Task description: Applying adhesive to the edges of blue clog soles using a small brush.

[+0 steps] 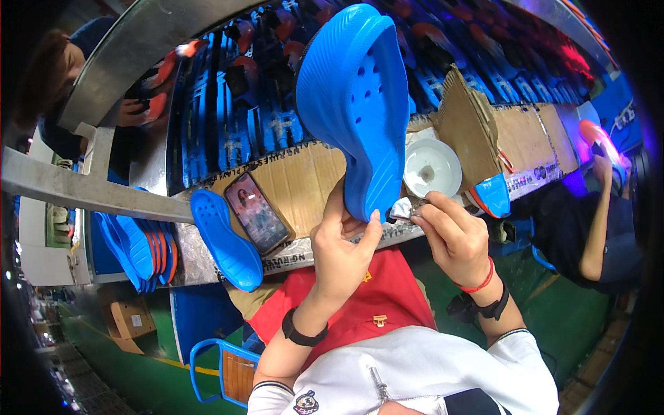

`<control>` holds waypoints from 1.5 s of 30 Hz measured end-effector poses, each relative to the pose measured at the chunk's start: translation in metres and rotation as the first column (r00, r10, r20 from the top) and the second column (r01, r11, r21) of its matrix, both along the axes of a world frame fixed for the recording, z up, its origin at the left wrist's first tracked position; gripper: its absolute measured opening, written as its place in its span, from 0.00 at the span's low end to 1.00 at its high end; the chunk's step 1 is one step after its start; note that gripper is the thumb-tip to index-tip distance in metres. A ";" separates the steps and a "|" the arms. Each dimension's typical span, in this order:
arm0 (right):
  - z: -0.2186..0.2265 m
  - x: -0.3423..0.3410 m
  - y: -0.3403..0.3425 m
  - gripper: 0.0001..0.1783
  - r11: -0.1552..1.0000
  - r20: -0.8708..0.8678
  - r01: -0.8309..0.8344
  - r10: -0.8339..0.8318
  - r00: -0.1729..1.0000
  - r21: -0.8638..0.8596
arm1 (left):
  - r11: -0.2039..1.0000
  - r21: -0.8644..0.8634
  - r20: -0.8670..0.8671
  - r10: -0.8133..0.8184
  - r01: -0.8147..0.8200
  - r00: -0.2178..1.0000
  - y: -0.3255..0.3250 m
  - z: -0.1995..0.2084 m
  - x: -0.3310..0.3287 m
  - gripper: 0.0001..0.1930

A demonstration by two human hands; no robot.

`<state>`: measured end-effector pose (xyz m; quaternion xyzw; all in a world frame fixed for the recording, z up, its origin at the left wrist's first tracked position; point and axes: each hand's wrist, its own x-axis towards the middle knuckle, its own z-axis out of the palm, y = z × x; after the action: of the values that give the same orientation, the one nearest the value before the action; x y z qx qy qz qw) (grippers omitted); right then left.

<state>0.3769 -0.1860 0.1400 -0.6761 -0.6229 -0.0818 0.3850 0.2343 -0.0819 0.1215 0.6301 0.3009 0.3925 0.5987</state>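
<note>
A large bright-blue shoe sole [382, 104] with several small round holes stands upright over the table's front edge. My left hand [340, 252] grips it by its narrow lower end, thumb in front and fingers behind. In my right hand [455, 235] a small white wad [402, 207], perhaps cloth, is pinched between thumb and fingertips, close to the sole's lower right edge. Just beyond that hand sits a white bowl [451, 162] with a dark patch at its bottom. Left of the left hand, a second blue sole [225, 238] lies beside a phone [256, 213].
Blue and orange soles [142, 252] are stacked at the left. Behind the cardboard-covered table runs a rack of blue holders [242, 131]. A cardboard flap [467, 128] stands right of the bowl, near a blue-and-orange piece [492, 196]. Metal bars [97, 183] cross the left; people work both sides.
</note>
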 end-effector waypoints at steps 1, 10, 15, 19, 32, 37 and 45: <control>0.000 0.002 0.002 0.12 1.000 0.006 0.008 -0.008 1.000 0.003 | 1.000 -0.003 -0.003 0.003 -0.003 1.000 0.002 0.001 0.002 0.27; 0.011 0.015 -0.014 0.11 0.976 0.054 0.167 -0.176 0.983 0.138 | 0.994 -0.074 0.009 -0.085 0.085 0.996 0.007 0.027 0.005 0.32; 0.022 0.028 -0.038 0.09 0.914 -0.110 0.312 -0.293 0.950 0.261 | 0.964 0.029 0.145 -0.267 0.265 0.953 0.038 0.104 0.024 0.26; 0.027 0.039 -0.040 0.09 0.901 -0.107 0.324 -0.305 0.946 0.288 | 0.931 0.032 0.386 -0.347 0.363 0.855 0.110 0.196 0.090 0.23; 0.001 0.034 -0.032 0.09 0.936 -0.085 0.250 -0.236 0.968 0.247 | 0.846 0.529 0.038 -0.100 0.065 0.994 0.081 0.163 0.000 0.31; -0.007 0.029 -0.036 0.09 0.926 -0.106 0.279 -0.260 0.960 0.254 | 0.244 0.770 0.179 0.804 -0.589 0.567 0.089 0.039 -0.171 0.18; -0.017 0.018 -0.020 0.10 0.934 -0.061 0.243 -0.235 0.970 0.260 | 0.572 0.416 0.120 0.736 -0.707 0.666 0.134 -0.009 -0.263 0.20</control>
<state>0.3951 -0.2058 0.1226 -0.6901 -0.5138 -0.2009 0.4684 -0.0289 0.0520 0.1125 0.5803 0.4567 0.6367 0.2221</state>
